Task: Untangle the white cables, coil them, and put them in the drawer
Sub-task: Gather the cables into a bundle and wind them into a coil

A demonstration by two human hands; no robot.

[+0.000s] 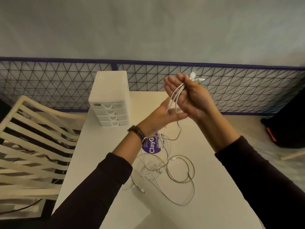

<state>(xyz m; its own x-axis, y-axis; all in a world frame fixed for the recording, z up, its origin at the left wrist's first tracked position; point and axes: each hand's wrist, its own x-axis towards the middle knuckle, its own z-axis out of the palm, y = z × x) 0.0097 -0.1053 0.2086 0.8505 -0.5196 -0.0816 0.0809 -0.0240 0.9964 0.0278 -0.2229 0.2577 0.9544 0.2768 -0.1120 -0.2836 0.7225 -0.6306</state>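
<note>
My right hand is raised over the far part of the white table, fingers straight, its thumb pinning several white cable strands against the palm. The connector ends stick out above that thumb. The strands drop through the wide gap between thumb and fingers of my left hand, which lies flat just below and does not grip them. The remaining cables lie in a loose tangle on the table under my forearms. A white drawer unit stands at the far left of the table, all its drawers closed.
A round purple sticker sits on the table beneath the hanging strands. A white slatted chair stands to the left. A wire mesh fence runs behind the table. A black bag lies on the floor at right.
</note>
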